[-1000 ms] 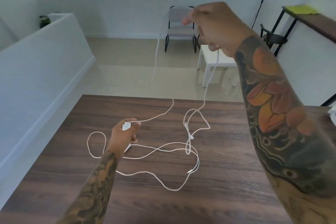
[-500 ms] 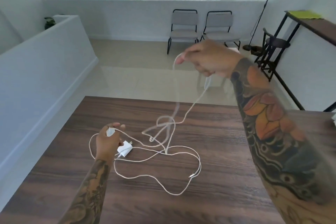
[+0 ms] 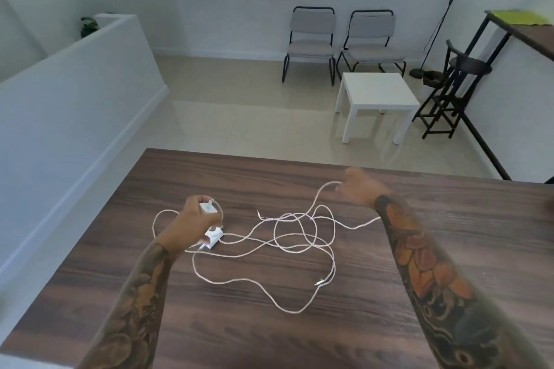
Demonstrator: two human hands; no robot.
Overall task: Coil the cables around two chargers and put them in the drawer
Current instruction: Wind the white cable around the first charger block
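Left hand (image 3: 192,223) clamped on a white charger (image 3: 207,208), prongs aimed away toward the far edge. Right hand (image 3: 358,186) blurred, fingers seemingly pinched on a strand of white cable (image 3: 302,244), though hard to tell. Second charger (image 3: 213,238) flat on the wooden counter (image 3: 299,338) just beneath the left hand. Cable sprawled in loose loops between both hands, mostly left to right.

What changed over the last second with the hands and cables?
The right hand dropped from high above the table to just over it, bringing down the white cable it holds; that cable's slack now lies in loose loops on the wood. The left hand still grips one white charger; the second charger lies beside it. Nothing is coiled yet.
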